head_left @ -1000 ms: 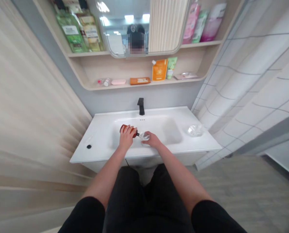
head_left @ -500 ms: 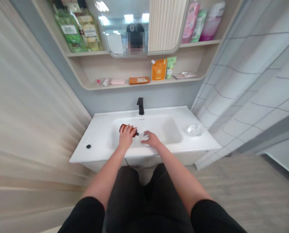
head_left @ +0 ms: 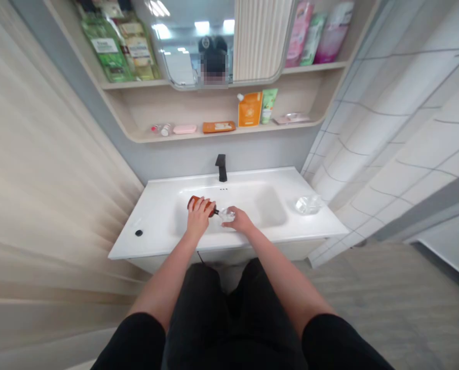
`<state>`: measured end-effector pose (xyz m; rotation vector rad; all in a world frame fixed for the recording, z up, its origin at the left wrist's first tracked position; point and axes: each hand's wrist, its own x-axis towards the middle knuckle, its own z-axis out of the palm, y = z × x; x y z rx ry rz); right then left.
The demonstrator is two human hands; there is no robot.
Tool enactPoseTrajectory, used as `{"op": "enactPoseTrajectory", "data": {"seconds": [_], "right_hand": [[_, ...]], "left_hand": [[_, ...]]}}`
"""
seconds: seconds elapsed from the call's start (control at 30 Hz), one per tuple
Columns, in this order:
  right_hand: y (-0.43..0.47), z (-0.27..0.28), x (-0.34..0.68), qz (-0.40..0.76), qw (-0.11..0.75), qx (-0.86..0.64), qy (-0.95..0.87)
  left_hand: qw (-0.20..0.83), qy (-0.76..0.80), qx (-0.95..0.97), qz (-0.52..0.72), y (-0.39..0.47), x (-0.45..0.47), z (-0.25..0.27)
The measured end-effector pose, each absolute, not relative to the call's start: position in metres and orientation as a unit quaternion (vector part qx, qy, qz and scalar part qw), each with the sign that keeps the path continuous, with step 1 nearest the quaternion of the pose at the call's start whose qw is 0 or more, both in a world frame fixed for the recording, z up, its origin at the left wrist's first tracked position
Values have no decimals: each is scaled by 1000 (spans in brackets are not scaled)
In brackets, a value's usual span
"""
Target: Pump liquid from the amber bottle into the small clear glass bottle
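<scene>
Over the sink basin, my left hand (head_left: 198, 215) is closed around an amber bottle (head_left: 193, 202). The bottle lies tipped nearly on its side, its dark neck pointing right. My right hand (head_left: 238, 219) has its fingers curled round a small clear cup (head_left: 226, 215), partly hidden by the fingers. The bottle's mouth is at the cup's opening; whether they touch and whether liquid flows, I cannot make out. A small round black cap (head_left: 138, 233) rests on the counter to the left.
The white sink (head_left: 270, 205) has a black faucet (head_left: 222, 168) behind my hands. A crumpled-looking clear plastic item (head_left: 307, 205) sits on the right counter. Above are a shelf (head_left: 222, 134) with an orange pouch (head_left: 250, 109) and green tube (head_left: 268, 106), and a mirror (head_left: 183, 56).
The view has shifted slightly. Both hands keep the same hold, with the bottle still tipped at the cup.
</scene>
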<state>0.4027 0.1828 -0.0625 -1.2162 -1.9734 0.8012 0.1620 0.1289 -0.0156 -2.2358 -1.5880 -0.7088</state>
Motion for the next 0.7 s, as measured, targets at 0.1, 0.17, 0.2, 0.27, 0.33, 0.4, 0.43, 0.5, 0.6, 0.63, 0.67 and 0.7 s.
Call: {"op": "enactPoseTrajectory", "data": {"seconds": [0.1,0.17,0.2,0.27,0.33,0.4,0.43,0.5,0.6,0.63,0.67,0.7], "right_hand": [[182,-62,403,305,339,-473,-754],[182,-61,403,306,339,-474,-753],[181,-61,403,307,340,-473,-752],[180,-59,403,309,341,-473,-751],[179,-57,403,308,343,-472,-751],[178,-55,403,305,347,-470,-752],[177,-54,403,303,349,-469,-753],[176,-52,403,304,350,-465,-754],[174,-49,404,308,347,-465,-754],[174,-48,405,308,347,-466,-754],[173,-47,405,307,347,-468,-753],[173,-47,405,306,348,-469,-752]], "left_hand": [[153,-555,-780,-245,128,162,-14],[151,-555,-781,-242,128,162,-14],[152,-555,-782,-241,128,162,-14],[152,-553,-783,-241,128,162,-13],[149,-553,-783,-244,128,162,-13],[145,-553,-783,-247,128,161,-13],[144,-552,-783,-249,128,161,-13],[143,-549,-784,-249,128,161,-13],[145,-546,-787,-247,129,160,-13],[147,-545,-788,-245,128,160,-12],[149,-545,-789,-242,128,160,-12],[152,-544,-790,-239,128,160,-11]]}}
